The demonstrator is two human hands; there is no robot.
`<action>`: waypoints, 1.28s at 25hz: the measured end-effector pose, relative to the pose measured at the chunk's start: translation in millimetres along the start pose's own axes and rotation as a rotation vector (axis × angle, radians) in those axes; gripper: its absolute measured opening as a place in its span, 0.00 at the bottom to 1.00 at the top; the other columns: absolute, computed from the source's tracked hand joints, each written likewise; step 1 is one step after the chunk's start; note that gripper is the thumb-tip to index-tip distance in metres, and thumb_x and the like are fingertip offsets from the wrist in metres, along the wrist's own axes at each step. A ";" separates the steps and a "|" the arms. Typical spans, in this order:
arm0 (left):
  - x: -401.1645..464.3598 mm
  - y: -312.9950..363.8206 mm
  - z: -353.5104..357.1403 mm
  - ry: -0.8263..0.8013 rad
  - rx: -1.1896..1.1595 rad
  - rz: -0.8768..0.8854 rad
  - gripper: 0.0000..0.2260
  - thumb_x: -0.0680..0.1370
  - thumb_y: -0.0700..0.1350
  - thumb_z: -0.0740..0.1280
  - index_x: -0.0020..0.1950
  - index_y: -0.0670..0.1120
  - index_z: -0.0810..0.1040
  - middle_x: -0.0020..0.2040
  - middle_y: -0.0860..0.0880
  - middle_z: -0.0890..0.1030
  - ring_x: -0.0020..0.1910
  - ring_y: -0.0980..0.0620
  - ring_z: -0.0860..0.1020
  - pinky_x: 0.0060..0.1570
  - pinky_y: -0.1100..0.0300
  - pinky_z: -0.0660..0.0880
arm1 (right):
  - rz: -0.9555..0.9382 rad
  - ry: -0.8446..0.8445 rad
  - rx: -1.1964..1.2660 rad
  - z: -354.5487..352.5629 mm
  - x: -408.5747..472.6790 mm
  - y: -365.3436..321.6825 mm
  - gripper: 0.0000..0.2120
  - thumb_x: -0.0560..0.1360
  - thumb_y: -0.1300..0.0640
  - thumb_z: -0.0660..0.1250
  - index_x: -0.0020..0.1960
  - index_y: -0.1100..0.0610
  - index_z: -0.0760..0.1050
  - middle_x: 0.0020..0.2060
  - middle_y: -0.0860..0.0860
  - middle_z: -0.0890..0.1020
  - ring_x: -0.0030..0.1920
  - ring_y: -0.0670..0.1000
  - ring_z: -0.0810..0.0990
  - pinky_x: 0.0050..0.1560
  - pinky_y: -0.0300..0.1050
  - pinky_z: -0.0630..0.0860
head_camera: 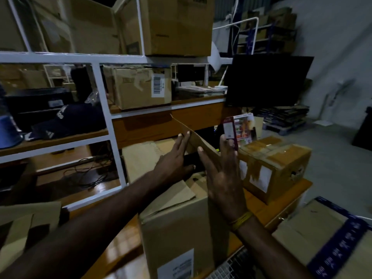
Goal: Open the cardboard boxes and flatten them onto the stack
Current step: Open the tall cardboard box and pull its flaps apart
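Reaching over the open cardboard box [177, 228] on the wooden surface [281, 208], both hands work at its raised flap [193, 133]. The left hand [175, 158] lies against the flap's near face, fingers straight, thumb tucked low over the dark opening. The right hand [223, 174] is spread flat too, fingers [203, 156] pressing the flap's edge, a yellow band [241, 219] round the wrist. What's inside the box is too dark to make out. Behind the right hand stands a small printed carton [239, 127], partly covered by the fingertips; whether they touch it, I can't tell. Just beside sits a taped box [275, 164]. At the lower right, a flattened box with blue tape [326, 238] runs out of the picture. On the white shelves [104, 97] behind, more boxes, blurred.
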State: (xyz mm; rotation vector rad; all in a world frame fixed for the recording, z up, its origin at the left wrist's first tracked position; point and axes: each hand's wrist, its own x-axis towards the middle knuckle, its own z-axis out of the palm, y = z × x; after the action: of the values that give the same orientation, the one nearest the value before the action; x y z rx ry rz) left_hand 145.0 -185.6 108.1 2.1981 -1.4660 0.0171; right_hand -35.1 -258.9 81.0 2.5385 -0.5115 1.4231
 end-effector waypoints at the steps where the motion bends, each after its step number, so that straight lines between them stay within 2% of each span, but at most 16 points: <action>1: 4.5 2.8 0.4 0.005 0.003 0.040 0.47 0.77 0.54 0.70 0.77 0.64 0.33 0.81 0.51 0.38 0.58 0.45 0.79 0.45 0.47 0.82 | 0.029 -0.015 -0.036 -1.8 -0.1 2.6 0.35 0.75 0.61 0.67 0.79 0.56 0.59 0.78 0.64 0.46 0.78 0.68 0.46 0.73 0.69 0.59; 3: 12.6 11.5 1.4 0.000 0.026 0.099 0.46 0.77 0.52 0.70 0.77 0.66 0.34 0.81 0.50 0.38 0.55 0.46 0.80 0.41 0.50 0.83 | 0.108 -0.084 -0.062 -2.7 0.5 7.6 0.35 0.77 0.51 0.63 0.80 0.59 0.55 0.78 0.65 0.43 0.78 0.68 0.43 0.74 0.69 0.53; 6: 23.1 25.2 7.5 -0.030 0.056 0.132 0.46 0.77 0.54 0.70 0.77 0.66 0.35 0.81 0.48 0.38 0.67 0.42 0.73 0.48 0.52 0.81 | 0.227 -0.177 -0.095 1.6 -1.0 15.1 0.39 0.77 0.45 0.60 0.80 0.60 0.50 0.78 0.66 0.40 0.78 0.65 0.39 0.76 0.63 0.44; 8: 28.6 29.6 14.1 -0.057 0.106 0.148 0.45 0.77 0.54 0.69 0.77 0.67 0.36 0.81 0.47 0.38 0.71 0.42 0.69 0.51 0.53 0.79 | 0.299 -0.263 -0.091 4.8 -3.4 19.8 0.38 0.77 0.43 0.55 0.81 0.57 0.47 0.78 0.65 0.38 0.78 0.64 0.36 0.77 0.60 0.40; 11: 37.5 29.9 27.0 -0.133 0.246 0.157 0.39 0.79 0.53 0.66 0.77 0.67 0.40 0.81 0.49 0.41 0.73 0.43 0.66 0.55 0.52 0.79 | 0.366 -0.438 -0.011 8.8 -3.2 29.7 0.36 0.78 0.42 0.47 0.81 0.55 0.45 0.77 0.63 0.34 0.78 0.64 0.35 0.78 0.61 0.47; 12: 40.3 28.7 31.4 -0.156 0.293 0.154 0.37 0.79 0.53 0.66 0.78 0.67 0.42 0.81 0.50 0.43 0.74 0.43 0.64 0.56 0.50 0.79 | 0.398 -0.500 0.053 9.6 -2.6 32.9 0.35 0.79 0.43 0.49 0.81 0.55 0.44 0.77 0.63 0.34 0.78 0.63 0.35 0.78 0.60 0.49; 14: 45.0 25.7 37.4 -0.196 0.333 0.162 0.35 0.80 0.52 0.65 0.78 0.65 0.46 0.82 0.50 0.47 0.76 0.43 0.62 0.59 0.47 0.78 | 0.475 -0.595 0.177 9.6 -1.2 37.1 0.34 0.81 0.45 0.53 0.81 0.52 0.43 0.78 0.63 0.38 0.78 0.62 0.36 0.78 0.59 0.49; 16: 48.4 24.5 38.9 -0.193 0.308 0.181 0.31 0.80 0.51 0.64 0.79 0.63 0.51 0.81 0.49 0.51 0.76 0.43 0.62 0.63 0.45 0.75 | 0.515 -0.648 0.203 9.2 2.0 38.5 0.32 0.81 0.46 0.54 0.81 0.50 0.46 0.79 0.62 0.46 0.79 0.63 0.43 0.77 0.60 0.51; 19: 53.4 24.3 37.6 -0.185 0.288 0.171 0.29 0.79 0.47 0.65 0.78 0.60 0.57 0.80 0.48 0.56 0.74 0.42 0.64 0.64 0.44 0.73 | 0.558 -0.678 0.180 14.2 5.8 39.7 0.29 0.80 0.43 0.54 0.79 0.45 0.51 0.75 0.57 0.58 0.75 0.62 0.57 0.70 0.64 0.63; 21: 55.1 26.1 37.7 -0.180 0.294 0.154 0.29 0.79 0.48 0.67 0.77 0.59 0.59 0.79 0.49 0.58 0.72 0.43 0.67 0.63 0.47 0.74 | 0.571 -0.716 0.203 17.7 8.1 43.3 0.28 0.78 0.42 0.53 0.76 0.43 0.53 0.71 0.58 0.64 0.69 0.61 0.66 0.63 0.60 0.69; 24: 54.0 29.0 37.1 -0.195 0.299 0.124 0.29 0.79 0.49 0.67 0.77 0.58 0.59 0.80 0.49 0.56 0.69 0.43 0.71 0.59 0.49 0.76 | 0.506 -0.724 0.150 16.9 11.8 50.1 0.27 0.78 0.40 0.52 0.76 0.42 0.55 0.65 0.58 0.71 0.62 0.59 0.73 0.52 0.53 0.71; 26: 50.7 30.9 33.7 -0.213 0.301 0.111 0.29 0.79 0.50 0.66 0.78 0.60 0.57 0.80 0.50 0.55 0.69 0.44 0.71 0.58 0.49 0.77 | 0.492 -0.789 0.123 9.8 16.9 51.0 0.28 0.79 0.40 0.51 0.77 0.41 0.52 0.66 0.60 0.70 0.63 0.60 0.72 0.53 0.52 0.69; 28: 46.4 30.0 28.3 -0.211 0.352 0.080 0.29 0.80 0.52 0.64 0.78 0.62 0.55 0.80 0.50 0.55 0.71 0.45 0.69 0.64 0.42 0.71 | 0.442 -0.867 0.051 2.9 21.4 46.9 0.28 0.79 0.39 0.51 0.78 0.42 0.52 0.69 0.61 0.67 0.70 0.64 0.65 0.64 0.59 0.66; 30: 39.5 27.0 21.2 -0.183 0.364 -0.016 0.28 0.80 0.55 0.63 0.78 0.60 0.58 0.79 0.50 0.59 0.73 0.46 0.66 0.69 0.35 0.64 | 0.329 -0.882 -0.041 0.4 24.7 40.8 0.28 0.80 0.39 0.50 0.78 0.44 0.53 0.75 0.61 0.60 0.77 0.67 0.51 0.73 0.71 0.50; 31: 33.9 25.1 17.3 -0.153 0.341 -0.083 0.26 0.80 0.55 0.63 0.77 0.60 0.60 0.78 0.50 0.61 0.73 0.45 0.66 0.69 0.34 0.63 | 0.275 -0.885 -0.028 1.3 26.5 37.9 0.28 0.80 0.40 0.50 0.79 0.45 0.55 0.77 0.61 0.57 0.78 0.66 0.46 0.74 0.70 0.44; 32: 27.4 23.6 13.9 -0.117 0.311 -0.149 0.26 0.80 0.56 0.63 0.77 0.59 0.61 0.78 0.49 0.62 0.73 0.45 0.66 0.69 0.35 0.64 | 0.237 -0.887 0.020 2.6 28.4 35.5 0.27 0.81 0.40 0.51 0.78 0.46 0.57 0.78 0.61 0.55 0.78 0.64 0.46 0.76 0.67 0.43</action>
State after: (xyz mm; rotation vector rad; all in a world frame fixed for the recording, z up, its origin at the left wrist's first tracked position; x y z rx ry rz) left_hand 132.5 -222.0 112.8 2.5945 -1.4360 0.0722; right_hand -33.0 -298.4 103.6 3.1003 -0.9364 0.2473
